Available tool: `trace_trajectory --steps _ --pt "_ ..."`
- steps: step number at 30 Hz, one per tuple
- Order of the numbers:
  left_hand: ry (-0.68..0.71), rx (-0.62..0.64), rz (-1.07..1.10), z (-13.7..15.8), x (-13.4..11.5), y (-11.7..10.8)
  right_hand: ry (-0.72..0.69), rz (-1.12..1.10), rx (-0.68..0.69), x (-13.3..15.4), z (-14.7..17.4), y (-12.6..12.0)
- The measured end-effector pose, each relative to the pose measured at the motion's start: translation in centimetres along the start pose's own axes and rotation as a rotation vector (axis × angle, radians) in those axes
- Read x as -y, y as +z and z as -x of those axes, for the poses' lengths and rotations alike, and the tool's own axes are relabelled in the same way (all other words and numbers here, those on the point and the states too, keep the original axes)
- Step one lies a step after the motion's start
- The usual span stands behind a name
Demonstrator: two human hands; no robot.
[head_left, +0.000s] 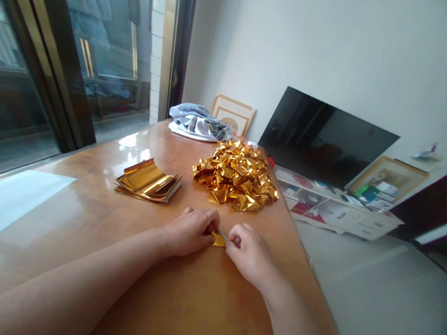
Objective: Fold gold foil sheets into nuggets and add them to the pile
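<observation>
A small piece of gold foil paper (219, 239) is held low over the wooden table between my two hands. My left hand (194, 232) grips its left side, thumb and fingers closed. At the right end, my right hand (249, 252) pinches the foil's edge, fingers curled in. Part of the piece is hidden behind the fingers. Just beyond the hands rises a heap of folded gold foil pieces (241, 175). To the left of the heap lies a stack of gold foil sheets (149, 180), its upper sheets curling up.
The glossy wooden table (190, 314) has its right edge close by my right arm. Folded clothes or bags (198, 124) lie at its far end. Beyond stand a large television (327, 141) and a white cabinet (339, 215). Glass doors (99, 56) are on the left.
</observation>
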State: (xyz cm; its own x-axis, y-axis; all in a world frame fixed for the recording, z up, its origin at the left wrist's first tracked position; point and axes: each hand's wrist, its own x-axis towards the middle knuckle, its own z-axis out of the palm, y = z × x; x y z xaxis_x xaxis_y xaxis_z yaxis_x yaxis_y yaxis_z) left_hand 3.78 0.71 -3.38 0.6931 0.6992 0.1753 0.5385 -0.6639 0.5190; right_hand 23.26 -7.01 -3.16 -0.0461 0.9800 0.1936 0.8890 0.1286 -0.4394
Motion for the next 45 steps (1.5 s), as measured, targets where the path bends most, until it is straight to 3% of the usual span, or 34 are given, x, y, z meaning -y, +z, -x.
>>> trace_trajectory --steps 10,17,23,27,32,39,45 --pt "-0.007 -0.008 -0.138 0.1 0.0 -1.0 -0.083 0.030 0.037 0.7 0.5 -0.6" --pt "-0.010 -0.003 -0.178 0.1 0.1 -1.5 0.041 -0.123 0.060 -0.3 0.1 0.5" --pt "-0.012 -0.001 -0.170 0.1 0.2 -1.6 0.109 -0.074 0.052 -0.2 -0.3 0.8" --pt "-0.023 -0.040 -0.166 -0.1 0.6 -1.3 0.085 -0.041 0.047 0.0 -0.3 0.8" --pt "-0.136 -0.149 -0.189 -0.7 1.6 -1.1 0.051 -0.015 0.039 0.0 -0.5 0.9" --pt "-0.143 -0.081 -0.200 -0.8 1.9 -1.0 0.024 -0.010 0.029 -0.2 -0.7 1.2" --pt "-0.167 -0.081 -0.084 -1.0 2.0 -1.4 -0.002 -0.011 -0.006 -0.5 -0.9 1.7"
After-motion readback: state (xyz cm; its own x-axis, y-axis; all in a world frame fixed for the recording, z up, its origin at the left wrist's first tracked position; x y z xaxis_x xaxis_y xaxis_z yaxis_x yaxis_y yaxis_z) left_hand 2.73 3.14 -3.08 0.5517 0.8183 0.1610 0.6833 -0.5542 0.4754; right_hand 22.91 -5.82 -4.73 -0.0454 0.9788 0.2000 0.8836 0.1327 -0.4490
